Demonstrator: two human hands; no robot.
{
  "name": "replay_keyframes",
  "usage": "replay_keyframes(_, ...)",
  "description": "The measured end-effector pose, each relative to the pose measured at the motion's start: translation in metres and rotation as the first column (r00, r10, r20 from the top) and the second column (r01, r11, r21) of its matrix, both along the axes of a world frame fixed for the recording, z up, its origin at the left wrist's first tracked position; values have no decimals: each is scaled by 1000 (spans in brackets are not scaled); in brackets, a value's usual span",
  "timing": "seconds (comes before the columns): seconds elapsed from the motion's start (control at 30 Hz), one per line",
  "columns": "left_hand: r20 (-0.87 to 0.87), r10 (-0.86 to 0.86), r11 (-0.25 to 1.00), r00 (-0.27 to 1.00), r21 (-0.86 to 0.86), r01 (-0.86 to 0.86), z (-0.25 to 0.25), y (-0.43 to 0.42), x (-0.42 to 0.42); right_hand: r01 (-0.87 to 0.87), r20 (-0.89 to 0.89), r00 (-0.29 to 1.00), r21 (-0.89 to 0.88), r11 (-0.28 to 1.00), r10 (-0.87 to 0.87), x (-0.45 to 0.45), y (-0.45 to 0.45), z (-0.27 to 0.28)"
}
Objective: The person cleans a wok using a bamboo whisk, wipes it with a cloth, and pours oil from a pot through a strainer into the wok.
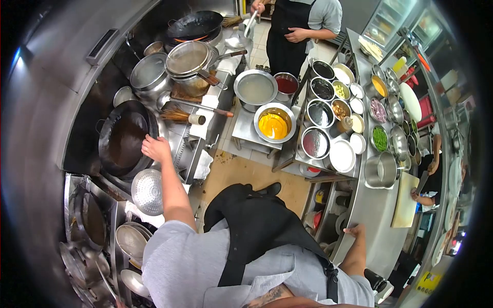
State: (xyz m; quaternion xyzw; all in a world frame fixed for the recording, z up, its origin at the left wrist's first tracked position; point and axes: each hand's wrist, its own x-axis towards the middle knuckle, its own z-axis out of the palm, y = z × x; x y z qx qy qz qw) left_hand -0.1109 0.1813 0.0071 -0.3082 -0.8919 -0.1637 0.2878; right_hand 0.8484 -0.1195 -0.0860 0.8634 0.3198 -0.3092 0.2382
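Observation:
My left hand (156, 148) is at the right rim of a dark wok (122, 141) on the stove, with its fingers bent over the edge. Brown liquid lies in the wok. Exactly where the fingertips meet the rim is partly hidden. Below my left forearm is a round perforated strainer (147, 192). Out to the right, my right hand (355, 231) rests at the edge of a steel counter (371, 205) with nothing visible in it. Some of its fingers are hidden.
Lidded pots (189, 59), a bamboo brush (177, 115) and a second wok (195, 25) occupy the stove. Ahead stand a basin of yellow liquid (273, 124) and several ingredient containers (322, 88). A co-worker in a black apron (287, 38) stands beyond; another person's hands hold a knife (422, 182) over a cutting board (405, 200).

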Motion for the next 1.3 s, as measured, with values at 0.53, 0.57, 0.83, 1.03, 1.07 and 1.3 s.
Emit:
replay_keyframes(0.53,18,77,966,997,-249,-70,4,-1,-7,11,-148,989,133,991,9,5,-13,-11)
replay_keyframes(0.57,-152,-12,996,988,-94,-3,-3,-4,-7,-15,-109,994,34,999,18,4,-11,-17)
replay_keyframes(0.83,-54,47,996,997,-72,-51,-5,0,0,-53,95,995,164,985,37,-26,-9,16)
replay_keyframes(1.03,-27,38,997,999,-67,-40,-8,-1,-2,83,18,996,80,993,-85,-18,-10,6)
replay_keyframes(1.07,-15,39,997,999,-71,-39,-8,-1,-3,43,36,998,125,991,-48,-21,-10,12)
replay_keyframes(1.3,-34,37,998,999,-47,-39,-7,-3,1,130,19,991,-4,991,-130,-37,3,37)
